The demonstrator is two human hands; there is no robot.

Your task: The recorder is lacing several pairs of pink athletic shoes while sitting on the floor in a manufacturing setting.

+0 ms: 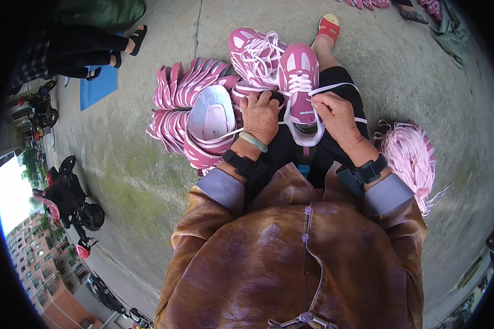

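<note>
A pink shoe upper (300, 82) with white laces rests on my lap, toe pointing away. My left hand (260, 115) grips its left side by the collar, with a white lace running under the hand. My right hand (335, 112) pinches a white lace (335, 88) at the shoe's right eyelets; the lace stretches off to the right across my black trouser leg. A green bangle and a black wrist strap sit on my left wrist, another black strap on the right.
A second laced pink upper (255, 55) lies beyond my left hand. A stack of unlaced pink uppers (189, 109) lies on the concrete to my left. A bundle of pale pink laces (411, 156) lies to my right. Another person's sandalled feet (132, 41) are at upper left beside a blue mat (99, 85).
</note>
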